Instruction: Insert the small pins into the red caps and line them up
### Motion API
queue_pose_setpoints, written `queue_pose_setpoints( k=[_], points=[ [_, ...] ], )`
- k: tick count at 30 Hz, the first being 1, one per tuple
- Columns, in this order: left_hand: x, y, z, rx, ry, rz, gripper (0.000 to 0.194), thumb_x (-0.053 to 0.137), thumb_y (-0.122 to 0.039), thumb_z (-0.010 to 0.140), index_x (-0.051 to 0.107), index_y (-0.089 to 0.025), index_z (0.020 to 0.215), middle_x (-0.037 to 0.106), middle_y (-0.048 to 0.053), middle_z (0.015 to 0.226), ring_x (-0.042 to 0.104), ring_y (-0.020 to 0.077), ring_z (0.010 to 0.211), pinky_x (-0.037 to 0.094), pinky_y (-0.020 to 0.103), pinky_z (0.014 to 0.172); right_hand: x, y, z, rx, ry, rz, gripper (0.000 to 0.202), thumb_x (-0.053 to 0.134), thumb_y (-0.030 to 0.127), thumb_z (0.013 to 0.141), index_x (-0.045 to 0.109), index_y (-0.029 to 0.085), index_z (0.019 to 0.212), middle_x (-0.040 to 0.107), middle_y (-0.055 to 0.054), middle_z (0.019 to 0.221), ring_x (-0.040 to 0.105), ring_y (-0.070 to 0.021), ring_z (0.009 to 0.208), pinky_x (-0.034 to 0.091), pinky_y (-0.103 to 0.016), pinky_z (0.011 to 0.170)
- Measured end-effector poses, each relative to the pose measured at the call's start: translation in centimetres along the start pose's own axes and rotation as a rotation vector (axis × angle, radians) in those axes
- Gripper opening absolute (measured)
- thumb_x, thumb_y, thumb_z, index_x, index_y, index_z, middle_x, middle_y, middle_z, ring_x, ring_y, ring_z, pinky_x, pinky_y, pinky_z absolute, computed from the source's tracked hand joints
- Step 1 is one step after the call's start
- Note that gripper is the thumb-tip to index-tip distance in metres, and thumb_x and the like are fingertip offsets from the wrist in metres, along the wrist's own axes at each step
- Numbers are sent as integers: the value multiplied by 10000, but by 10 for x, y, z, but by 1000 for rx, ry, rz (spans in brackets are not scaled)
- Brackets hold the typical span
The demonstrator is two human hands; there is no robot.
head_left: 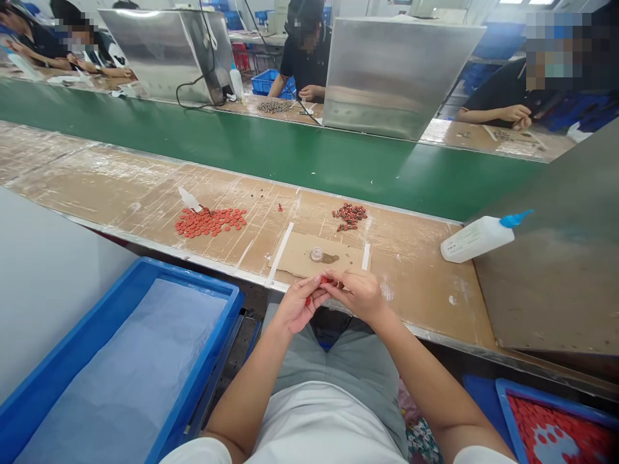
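My left hand [300, 304] and my right hand [356, 291] meet at the front edge of the bench. Both pinch a small red piece [325, 280] between their fingertips, and more red shows in my left palm. Just beyond them, a small clear cup [316, 254] stands on a taped piece of cardboard [300, 252], beside a wet dark patch. Red discs [207, 222] lie spread out at the left, with a white pointed tip [190, 200] at their back. Behind the cardboard is a pile of small red and dark parts [351, 214].
A white bottle with a blue nozzle [476, 240] leans at the right by a metal panel [551, 258]. A blue tray [232, 293] is at lower left, a bin of red pieces [570, 425] at lower right. Beyond the green belt [271, 145], several people work beside metal boxes [387, 77].
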State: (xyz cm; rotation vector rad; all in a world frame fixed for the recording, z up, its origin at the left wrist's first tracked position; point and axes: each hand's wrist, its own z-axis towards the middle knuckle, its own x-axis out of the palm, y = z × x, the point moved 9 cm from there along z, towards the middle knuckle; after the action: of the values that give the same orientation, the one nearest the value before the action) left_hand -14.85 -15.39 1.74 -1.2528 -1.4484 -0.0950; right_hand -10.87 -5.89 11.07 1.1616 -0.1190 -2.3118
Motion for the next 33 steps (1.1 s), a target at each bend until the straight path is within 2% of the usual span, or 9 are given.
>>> queue_pose_setpoints(
  k=[5, 8, 11, 14, 17, 19, 21, 27, 33],
  points=[
    [-4, 19, -12, -36, -8, -34, 164, 675, -182, 825, 713, -97, 960, 744, 87, 936, 711, 129, 825, 567, 211, 822, 0, 17, -20, -96, 114, -111, 292, 623, 366, 895, 656, 227, 1149, 741, -42, 798, 653, -164, 679, 480, -302, 648],
    [-10, 24, -20, -33, -40, -44, 222, 671, -175, 828, 691, -106, 1039, 738, 97, 987, 715, 143, 858, 579, 221, 814, -8, 18, -26, -96, 128, -88, 316, 623, 394, 888, 659, 238, 1161, 745, -43, 842, 666, -168, 722, 491, -298, 683],
    [-22, 19, -29, 20, -141, -84, 231, 666, -151, 829, 678, -116, 1058, 729, 107, 1037, 710, 160, 931, 582, 223, 827, -25, -14, -22, 45, 23, -96, 249, 611, 394, 891, 699, 241, 1066, 742, -30, 814, 667, -164, 709, 492, -294, 712],
    [-34, 9, -38, 112, -228, -129, 174, 651, -112, 830, 683, -103, 1001, 731, 110, 1029, 707, 150, 949, 567, 193, 850, -29, -78, -10, 251, -2, -229, 274, 522, 374, 932, 693, 224, 1085, 739, -43, 858, 666, -191, 778, 482, -314, 742],
    [-40, 2, -48, 189, -276, -145, 185, 646, -97, 830, 679, -102, 1012, 731, 114, 1026, 708, 149, 948, 563, 191, 859, -1, -132, 14, 245, 187, -343, 315, 465, 287, 939, 657, 171, 1160, 715, -95, 1027, 610, -249, 996, 462, -346, 822],
    [-45, 1, -55, 233, -309, -159, 211, 644, -93, 830, 672, -103, 1040, 727, 121, 1042, 707, 150, 949, 566, 200, 862, 24, -156, 31, 170, 308, -392, 347, 443, 223, 932, 624, 131, 1213, 678, -133, 1112, 554, -266, 1071, 424, -362, 895],
    [-49, 2, -61, 266, -346, -188, 218, 636, -86, 834, 666, -98, 1050, 724, 128, 1050, 709, 150, 943, 569, 204, 859, 43, -172, 44, 113, 360, -401, 342, 451, 204, 923, 631, 131, 1204, 647, -150, 1162, 523, -276, 1093, 397, -372, 909],
    [-57, 6, -71, 328, -425, -285, 188, 593, -60, 852, 660, -89, 1024, 724, 131, 1030, 710, 156, 943, 575, 197, 837, 80, -194, 62, -8, 444, -376, 297, 475, 295, 943, 714, 152, 1046, 643, -149, 1146, 515, -269, 1052, 369, -360, 851],
    [-60, 5, -80, 385, -455, -294, 155, 589, -76, 857, 666, -96, 990, 727, 117, 1022, 716, 142, 905, 577, 188, 824, 92, -190, 67, -158, 515, -352, 345, 403, 254, 972, 713, 130, 1063, 656, -175, 1050, 512, -272, 1044, 354, -370, 868]
  ],
)
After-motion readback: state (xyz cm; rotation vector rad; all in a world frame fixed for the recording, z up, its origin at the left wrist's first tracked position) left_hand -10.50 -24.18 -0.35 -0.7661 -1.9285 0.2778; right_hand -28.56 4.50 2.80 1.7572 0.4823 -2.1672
